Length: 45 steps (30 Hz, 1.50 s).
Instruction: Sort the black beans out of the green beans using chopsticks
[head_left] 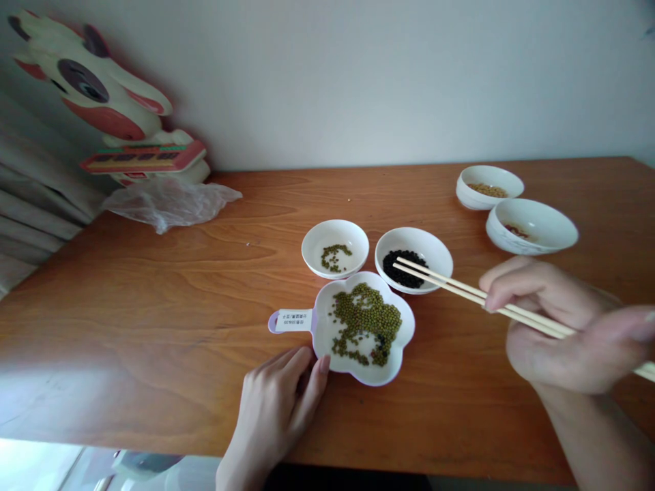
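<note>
Right hand (pixel 557 327) pinches chopsticks (pixel 460 290), tips over the black-bean bowl (pixel 413 259) just behind the flower dish (pixel 364 327); left hand (pixel 279 406), fingers loosely together, steadies that dish. Few green beans sit in the small bowl (pixel 335 247) behind it; most remain unsorted

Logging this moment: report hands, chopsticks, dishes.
Right hand grips chopsticks, tips over black-bean bowl. Left hand steadies flower-shaped dish of green beans. Nothing between dish and bowl.

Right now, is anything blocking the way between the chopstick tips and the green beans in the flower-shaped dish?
Nothing visible. The chopsticks end over the bowl of black beans, right beside the flower-shaped dish of green beans.
</note>
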Each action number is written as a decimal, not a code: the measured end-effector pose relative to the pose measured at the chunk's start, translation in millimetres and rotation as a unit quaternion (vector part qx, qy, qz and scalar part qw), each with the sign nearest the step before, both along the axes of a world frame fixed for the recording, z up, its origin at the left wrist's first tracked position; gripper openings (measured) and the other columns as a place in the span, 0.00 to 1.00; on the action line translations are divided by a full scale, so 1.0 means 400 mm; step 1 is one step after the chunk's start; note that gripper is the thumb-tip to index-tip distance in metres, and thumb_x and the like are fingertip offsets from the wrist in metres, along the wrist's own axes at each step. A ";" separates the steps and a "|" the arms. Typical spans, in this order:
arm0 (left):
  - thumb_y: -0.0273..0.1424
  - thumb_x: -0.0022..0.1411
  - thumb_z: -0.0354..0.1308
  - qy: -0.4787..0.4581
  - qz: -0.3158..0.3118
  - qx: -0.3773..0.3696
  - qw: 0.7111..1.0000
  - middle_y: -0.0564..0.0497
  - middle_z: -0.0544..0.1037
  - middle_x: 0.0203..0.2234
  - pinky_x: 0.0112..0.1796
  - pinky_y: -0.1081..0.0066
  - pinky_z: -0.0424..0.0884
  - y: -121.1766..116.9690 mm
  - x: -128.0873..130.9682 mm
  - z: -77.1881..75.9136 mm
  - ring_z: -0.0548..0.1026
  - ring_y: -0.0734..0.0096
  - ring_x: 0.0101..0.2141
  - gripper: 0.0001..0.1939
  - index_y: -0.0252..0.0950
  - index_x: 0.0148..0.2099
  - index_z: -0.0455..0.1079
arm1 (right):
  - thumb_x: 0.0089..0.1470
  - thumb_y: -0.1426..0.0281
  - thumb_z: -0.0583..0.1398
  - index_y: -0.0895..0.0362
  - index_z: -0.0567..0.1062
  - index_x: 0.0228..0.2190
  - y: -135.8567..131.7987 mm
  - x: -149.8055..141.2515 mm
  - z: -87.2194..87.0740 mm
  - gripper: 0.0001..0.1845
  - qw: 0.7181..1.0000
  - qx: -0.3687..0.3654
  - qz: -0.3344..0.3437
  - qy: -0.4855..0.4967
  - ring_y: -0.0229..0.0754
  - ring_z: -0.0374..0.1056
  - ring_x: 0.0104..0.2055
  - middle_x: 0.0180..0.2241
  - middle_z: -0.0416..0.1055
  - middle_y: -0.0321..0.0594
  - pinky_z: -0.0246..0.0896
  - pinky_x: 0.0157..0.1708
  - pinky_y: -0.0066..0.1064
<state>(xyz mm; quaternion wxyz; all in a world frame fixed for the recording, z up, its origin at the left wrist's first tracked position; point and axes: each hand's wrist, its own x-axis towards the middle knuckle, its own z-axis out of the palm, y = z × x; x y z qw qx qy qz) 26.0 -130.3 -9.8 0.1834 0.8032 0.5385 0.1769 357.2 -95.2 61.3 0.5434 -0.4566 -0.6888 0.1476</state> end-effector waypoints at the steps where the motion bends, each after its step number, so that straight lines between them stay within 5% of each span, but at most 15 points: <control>1: 0.37 0.78 0.50 0.000 -0.001 0.000 1.000 0.55 0.73 0.23 0.28 0.72 0.60 0.001 0.000 0.000 0.74 0.73 0.25 0.19 0.39 0.31 0.61 | 0.70 0.44 0.34 0.52 0.72 0.25 -0.001 -0.001 0.005 0.41 0.999 -0.020 0.037 0.014 0.44 0.65 0.26 0.24 0.70 0.38 0.53 0.26 0.38; 6: 0.37 0.78 0.50 0.002 0.003 0.003 1.000 0.55 0.73 0.23 0.28 0.72 0.60 0.003 0.002 0.002 0.73 0.73 0.25 0.19 0.39 0.31 0.61 | 0.68 0.38 0.37 0.54 0.69 0.21 -0.008 -0.012 0.008 0.43 0.966 -0.146 0.214 0.025 0.40 0.60 0.22 0.19 0.66 0.36 0.50 0.26 0.36; 11: 0.37 0.78 0.50 0.004 0.002 0.000 1.000 0.54 0.73 0.22 0.28 0.72 0.60 0.002 0.001 0.004 0.73 0.72 0.24 0.19 0.39 0.31 0.61 | 0.68 0.39 0.38 0.55 0.69 0.22 -0.003 -0.023 -0.017 0.42 0.939 -0.222 0.264 0.003 0.38 0.60 0.23 0.21 0.66 0.36 0.49 0.27 0.35; 33: 0.37 0.77 0.50 0.003 0.004 -0.006 1.000 0.55 0.73 0.23 0.29 0.72 0.59 0.001 0.003 0.008 0.73 0.73 0.24 0.19 0.39 0.31 0.61 | 0.70 0.41 0.38 0.55 0.69 0.21 -0.003 -0.029 -0.018 0.42 0.942 -0.247 0.220 0.049 0.39 0.61 0.25 0.21 0.66 0.37 0.52 0.29 0.36; 39: 0.37 0.78 0.50 0.000 0.002 -0.012 1.000 0.55 0.74 0.24 0.29 0.72 0.60 0.001 0.004 0.010 0.74 0.72 0.25 0.18 0.39 0.32 0.62 | 0.72 0.44 0.40 0.55 0.71 0.24 0.000 -0.032 -0.022 0.38 0.928 -0.263 0.262 0.019 0.39 0.62 0.26 0.23 0.66 0.36 0.52 0.29 0.35; 45: 0.38 0.78 0.49 0.001 0.005 -0.007 1.000 0.54 0.74 0.23 0.28 0.72 0.60 0.003 0.008 0.014 0.72 0.72 0.24 0.20 0.39 0.31 0.61 | 0.68 0.39 0.37 0.53 0.70 0.22 -0.002 -0.017 -0.022 0.42 0.948 -0.250 0.197 0.023 0.42 0.61 0.27 0.22 0.66 0.37 0.51 0.31 0.37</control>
